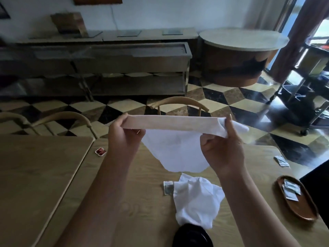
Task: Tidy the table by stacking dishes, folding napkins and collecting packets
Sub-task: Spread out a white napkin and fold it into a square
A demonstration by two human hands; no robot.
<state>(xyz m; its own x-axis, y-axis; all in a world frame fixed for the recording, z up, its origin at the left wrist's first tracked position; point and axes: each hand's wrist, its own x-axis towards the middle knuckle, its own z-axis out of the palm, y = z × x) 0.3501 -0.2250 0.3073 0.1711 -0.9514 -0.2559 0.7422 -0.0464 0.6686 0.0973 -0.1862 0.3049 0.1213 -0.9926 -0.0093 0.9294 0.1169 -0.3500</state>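
Above the tabletop (124, 202), in the head view, you have a white napkin (175, 150) stretched between both hands: your left hand (124, 138) pinches one end of the top edge, your right hand (222, 148) pinches the other, and the loose middle sags toward the wood without touching it. Judge it light, limp and easily creased; it will not hold a line unless you keep it taut, so grip at the corners. A second, crumpled napkin (195, 202) lies below, just beside a small packet (168, 187). More packets sit in the brown tray (306, 211) at the right, one loose packet (281, 160) beyond it.
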